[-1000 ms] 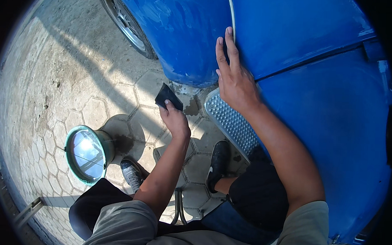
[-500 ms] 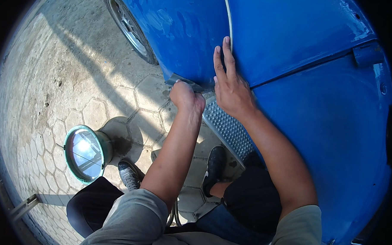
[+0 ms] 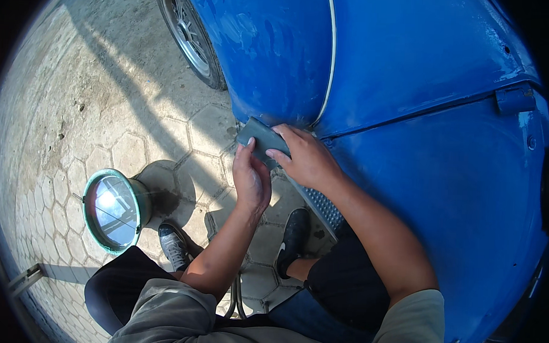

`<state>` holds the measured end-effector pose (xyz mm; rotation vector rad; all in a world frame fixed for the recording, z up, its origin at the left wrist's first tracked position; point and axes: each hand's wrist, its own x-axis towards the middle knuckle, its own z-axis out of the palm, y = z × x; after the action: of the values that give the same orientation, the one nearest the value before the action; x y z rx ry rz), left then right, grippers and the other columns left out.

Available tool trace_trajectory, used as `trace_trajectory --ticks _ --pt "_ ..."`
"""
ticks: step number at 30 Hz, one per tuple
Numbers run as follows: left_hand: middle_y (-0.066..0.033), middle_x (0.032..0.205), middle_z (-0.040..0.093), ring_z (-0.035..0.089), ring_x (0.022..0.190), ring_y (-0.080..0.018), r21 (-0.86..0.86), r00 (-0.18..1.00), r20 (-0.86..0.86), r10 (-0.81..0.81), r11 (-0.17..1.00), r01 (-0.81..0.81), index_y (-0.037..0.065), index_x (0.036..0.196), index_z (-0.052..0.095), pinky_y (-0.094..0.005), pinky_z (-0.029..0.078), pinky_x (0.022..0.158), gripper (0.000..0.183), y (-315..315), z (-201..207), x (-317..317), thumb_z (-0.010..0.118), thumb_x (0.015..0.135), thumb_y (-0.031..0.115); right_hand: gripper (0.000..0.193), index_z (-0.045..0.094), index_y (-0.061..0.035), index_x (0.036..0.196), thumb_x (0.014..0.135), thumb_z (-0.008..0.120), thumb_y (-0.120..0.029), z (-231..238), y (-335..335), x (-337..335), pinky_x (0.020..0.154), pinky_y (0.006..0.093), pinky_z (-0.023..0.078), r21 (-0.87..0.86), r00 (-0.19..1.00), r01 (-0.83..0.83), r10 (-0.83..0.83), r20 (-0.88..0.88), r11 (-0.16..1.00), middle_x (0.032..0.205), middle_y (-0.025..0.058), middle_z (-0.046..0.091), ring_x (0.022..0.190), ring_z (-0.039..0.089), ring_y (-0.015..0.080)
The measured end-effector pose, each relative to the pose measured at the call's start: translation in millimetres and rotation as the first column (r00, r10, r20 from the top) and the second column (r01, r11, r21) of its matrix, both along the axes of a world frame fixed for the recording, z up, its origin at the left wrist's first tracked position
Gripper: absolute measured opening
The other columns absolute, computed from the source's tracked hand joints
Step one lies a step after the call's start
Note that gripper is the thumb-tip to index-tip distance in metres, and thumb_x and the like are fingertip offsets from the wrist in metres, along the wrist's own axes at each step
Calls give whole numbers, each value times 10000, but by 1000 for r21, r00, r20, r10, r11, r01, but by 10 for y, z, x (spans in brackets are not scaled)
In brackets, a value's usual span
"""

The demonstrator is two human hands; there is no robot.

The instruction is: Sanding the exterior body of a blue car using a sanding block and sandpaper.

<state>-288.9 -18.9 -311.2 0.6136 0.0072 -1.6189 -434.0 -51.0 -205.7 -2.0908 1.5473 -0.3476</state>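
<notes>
A dark grey folded sheet, which looks like sandpaper (image 3: 259,133), is held in front of the lower edge of the blue car fender (image 3: 272,56). My left hand (image 3: 251,180) grips its lower left side, thumb on top. On the other side, my right hand (image 3: 308,159) pinches the sheet between thumb and fingers. Part of the right fingers is hidden behind the sheet. Just below my right hand runs the dimpled grey running board (image 3: 324,206) of the car.
A green bucket (image 3: 141,200) of water stands on the hexagonal pavers at the left, near my foot (image 3: 175,246). A car wheel (image 3: 185,32) is at the top. The blue body panel (image 3: 430,201) fills the right, with a pale trim strip (image 3: 334,46) above.
My right hand has come down off the blue panel and now holds the grey sheet. My left hand has turned and moved slightly down, bringing the sheet into fuller view.
</notes>
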Motion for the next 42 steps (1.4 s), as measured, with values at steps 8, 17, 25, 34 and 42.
trace_trajectory --ticks 8,17,25,34,42 --pt "-86 1416 729 665 1339 -120 -238 625 778 62 950 203 26 1578 572 -393 527 1162 488 -209 28 348 739 1162 220 217 702 -56 1266 1054 750 -61 53 -61 -210 982 555 574 49 969 -66 75 -237 997 1195 216 787 1152 740 485" --pt "-6 1208 780 728 1139 -108 -78 718 651 -247 918 388 66 1347 711 -316 624 981 200 -379 -330 275 733 1165 146 325 716 -35 1296 1003 845 -89 39 -247 47 861 437 620 -97 929 188 -145 341 977 1172 167 788 1060 796 361" --pt "41 1239 763 696 1079 -64 -102 822 411 -394 876 471 119 1340 733 -298 608 891 204 -329 -342 259 730 1179 246 346 741 29 1425 1118 782 -125 -113 -251 0 850 330 687 437 741 131 -381 553 890 1334 115 797 1129 765 137" --pt "33 1260 791 690 1041 -55 -115 850 243 -468 856 505 128 1449 709 -243 523 869 331 -295 -514 236 723 1183 324 358 754 29 1460 1106 741 -27 -80 -182 35 1190 411 583 412 813 13 -249 526 911 1434 141 789 1363 721 226" --pt "-17 1383 780 707 1239 -135 184 802 405 -440 898 400 130 1445 709 -340 532 1010 358 -403 -746 507 705 1181 371 507 769 -57 1465 966 710 10 752 -654 310 1283 539 517 -370 792 -589 422 -441 719 1636 93 678 1608 558 321"
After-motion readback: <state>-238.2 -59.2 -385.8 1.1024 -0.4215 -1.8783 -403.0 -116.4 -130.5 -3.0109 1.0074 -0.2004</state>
